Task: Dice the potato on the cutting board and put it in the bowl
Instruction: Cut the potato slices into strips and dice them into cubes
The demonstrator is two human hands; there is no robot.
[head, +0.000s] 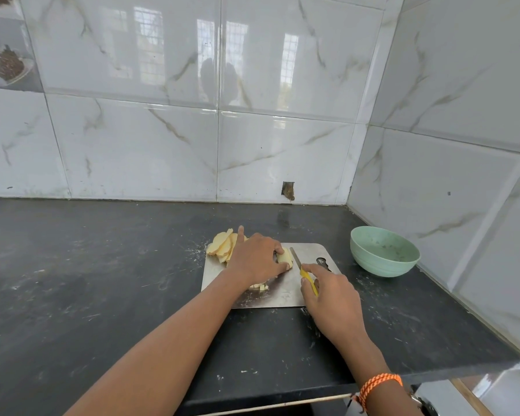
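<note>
Dicing stage, head view. The left hand [257, 258] presses a small stack of potato strips [283, 257] onto the steel board [282, 291], its fingers [279, 250] curled over the top of the stack and the thumb braced against the near side. The right hand [332, 298] closes around the yellow handle of a knife [301, 267]; the forefinger lies along the handle and the blade points away from the person, its edge just beside the exposed end of the strips. Whether the blade already touches the potato cannot be told.

More slices [221, 246] wait in a fanned pile at the board's far left corner, partly overhanging the dark table [102, 280]. A few finished cubes [260, 286] lie on the board under the left wrist. A dark object [323, 262] lies on the board beyond the knife; what it is cannot be told.

The step in hand is judged to be cross-cutting the strips into cubes; most of the potato is not yet diced. The next move calls for a straight downward cut close to the left fingertips, which should stay tucked back from the edge as the hand walks along the stack.

The green bowl [385, 252] stands on the table to the right, well apart from the board. It holds no potato; only faint specks mark its inside.
</note>
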